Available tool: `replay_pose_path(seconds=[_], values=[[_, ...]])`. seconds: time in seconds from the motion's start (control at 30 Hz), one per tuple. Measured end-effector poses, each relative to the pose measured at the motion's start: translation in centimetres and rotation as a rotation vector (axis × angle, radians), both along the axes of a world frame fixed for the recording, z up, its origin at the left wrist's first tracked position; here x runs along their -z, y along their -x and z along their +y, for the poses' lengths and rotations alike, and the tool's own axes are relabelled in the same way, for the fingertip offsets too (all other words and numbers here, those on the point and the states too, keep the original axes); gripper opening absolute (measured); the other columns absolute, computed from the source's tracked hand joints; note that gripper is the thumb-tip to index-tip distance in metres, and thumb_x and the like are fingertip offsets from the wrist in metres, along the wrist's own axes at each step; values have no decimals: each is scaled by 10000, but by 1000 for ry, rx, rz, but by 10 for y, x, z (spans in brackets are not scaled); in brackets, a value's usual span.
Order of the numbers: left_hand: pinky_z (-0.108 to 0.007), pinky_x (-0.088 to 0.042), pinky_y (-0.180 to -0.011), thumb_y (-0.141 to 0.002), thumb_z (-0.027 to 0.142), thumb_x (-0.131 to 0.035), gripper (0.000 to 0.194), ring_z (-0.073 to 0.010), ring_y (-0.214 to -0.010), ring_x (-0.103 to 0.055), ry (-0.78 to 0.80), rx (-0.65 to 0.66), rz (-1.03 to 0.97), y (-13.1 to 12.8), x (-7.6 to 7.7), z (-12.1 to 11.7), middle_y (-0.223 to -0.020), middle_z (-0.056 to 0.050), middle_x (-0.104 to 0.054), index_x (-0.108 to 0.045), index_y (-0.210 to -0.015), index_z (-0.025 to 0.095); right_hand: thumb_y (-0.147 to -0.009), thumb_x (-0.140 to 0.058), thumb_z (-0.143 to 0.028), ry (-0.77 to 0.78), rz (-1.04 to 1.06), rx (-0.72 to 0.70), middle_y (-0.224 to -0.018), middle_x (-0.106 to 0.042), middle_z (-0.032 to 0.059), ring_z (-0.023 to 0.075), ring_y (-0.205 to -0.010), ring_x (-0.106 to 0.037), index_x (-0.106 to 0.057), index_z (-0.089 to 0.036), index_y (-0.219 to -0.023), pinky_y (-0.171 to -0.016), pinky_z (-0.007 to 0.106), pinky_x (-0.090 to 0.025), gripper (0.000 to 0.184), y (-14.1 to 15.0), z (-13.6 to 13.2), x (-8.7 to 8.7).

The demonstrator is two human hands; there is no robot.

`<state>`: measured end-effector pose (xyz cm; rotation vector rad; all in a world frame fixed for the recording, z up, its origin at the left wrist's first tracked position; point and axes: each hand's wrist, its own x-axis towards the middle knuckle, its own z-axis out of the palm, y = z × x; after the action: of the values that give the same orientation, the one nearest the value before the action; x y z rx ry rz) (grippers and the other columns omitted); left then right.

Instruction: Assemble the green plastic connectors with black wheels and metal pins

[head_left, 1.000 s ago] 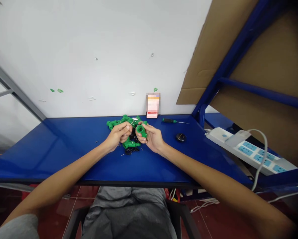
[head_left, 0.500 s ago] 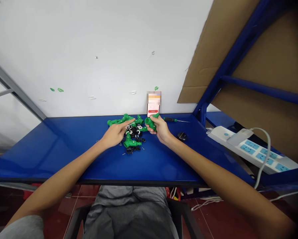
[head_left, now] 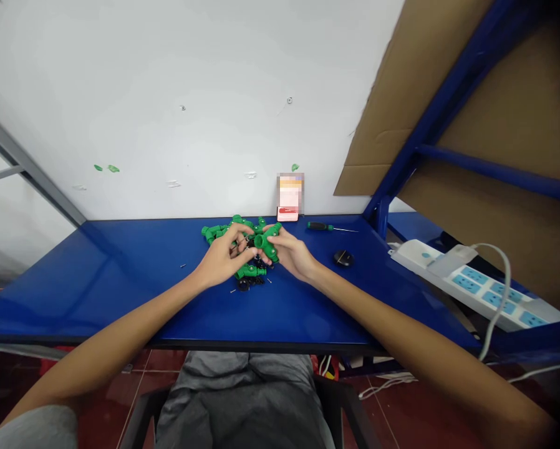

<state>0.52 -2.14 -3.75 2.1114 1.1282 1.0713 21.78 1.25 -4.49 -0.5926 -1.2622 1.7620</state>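
Observation:
My right hand [head_left: 294,249] is closed around a green plastic Y-shaped pipe fitting [head_left: 271,242], its round opening facing left. Just left of that opening is my left hand [head_left: 226,252], its fingers curled and the thumb stretched towards the fitting. Something small and dark seems to sit at those fingertips, too small to name. Behind and under both hands lies a pile of similar green fittings [head_left: 211,233], partly covered by the left hand. Nearer me are another green fitting [head_left: 251,271] and a black ring [head_left: 243,284] among small black parts.
A phone [head_left: 288,215] with a lit screen leans on the wall. To the right lie a screwdriver [head_left: 321,226] and a round black object [head_left: 343,257]. Loose screws [head_left: 183,266] are scattered on the blue table [head_left: 121,287]. A white power strip [head_left: 471,280] stands at far right.
My right hand has moved left and slightly down with the green fitting, bringing it close to my left hand. The left hand has gone from pointing fingers to curled ones.

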Motion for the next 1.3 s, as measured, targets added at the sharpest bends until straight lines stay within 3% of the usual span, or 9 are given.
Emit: replay_pose_path(seconds=[0.2,0.3,0.47,0.53,0.63,0.73,0.87,1.1,1.3], values=[[-268,-440,-688,-1059,480,-571,389,-161,-775,-612,-251,-67,187,0,-2,-8,-1118,-70,-691,-604,-1349,224,-861,-796,-466,-126,-3,-34,-810,-633,-17,183,-690,-643,-480,-252,-1040,-646,343,-523,422,13,-13,1],[-265,-441,-678,-1066,507,-543,393,-153,-713,-617,-160,-86,175,2,0,-3,-988,-35,-701,-600,-1309,204,-883,-795,-491,-272,-93,11,-876,-658,-5,196,-751,-683,-471,-265,-1041,-705,370,-567,425,9,-8,2],[-260,-411,-612,-1068,621,-448,568,-135,-548,-519,96,-98,35,5,-3,10,-577,12,-570,-616,-770,167,-911,-782,-452,-402,-250,124,-928,-631,-10,196,-779,-698,-482,-292,-1126,-718,377,-590,402,7,-7,7],[-255,-397,-590,-1065,649,-426,624,-123,-520,-482,190,-67,-28,8,-4,14,-531,13,-544,-600,-708,167,-912,-778,-461,-386,-262,131,-915,-612,-17,190,-737,-695,-487,-290,-1115,-672,370,-597,394,7,-5,9],[-242,-396,-603,-1061,626,-463,552,-113,-584,-498,222,-17,-75,11,-2,18,-665,-4,-637,-617,-808,160,-879,-804,-482,-361,-233,97,-957,-623,-5,192,-733,-711,-522,-272,-1077,-640,372,-612,403,6,1,11],[-236,-420,-628,-984,548,-651,389,-128,-709,-574,230,67,-91,11,0,19,-876,-35,-696,-635,-1018,160,-849,-832,-489,-330,-198,118,-964,-640,7,203,-752,-723,-560,-259,-1067,-614,365,-617,417,4,5,8],[-222,-406,-603,-846,453,-830,586,-160,-872,-640,214,66,-194,10,-3,18,-1189,-103,-677,-573,-1300,186,-847,-836,-500,-301,-151,110,-961,-658,15,201,-755,-721,-591,-251,-1093,-622,363,-631,427,2,2,1],[-276,-460,-708,-918,588,-720,533,-188,-852,-661,254,42,-147,6,-2,16,-966,-63,-728,-634,-1202,146,-802,-876,-530,-164,-134,143,-945,-663,6,148,-691,-649,-599,-244,-1010,-675,349,-609,450,5,1,5],[-253,-422,-611,-891,582,-759,529,-137,-702,-613,329,51,-209,2,-1,12,-911,-33,-707,-616,-1181,164,-784,-899,-492,-275,-162,329,-749,-597,-30,133,-676,-543,-649,-224,-934,-622,274,-463,396,6,2,4]])
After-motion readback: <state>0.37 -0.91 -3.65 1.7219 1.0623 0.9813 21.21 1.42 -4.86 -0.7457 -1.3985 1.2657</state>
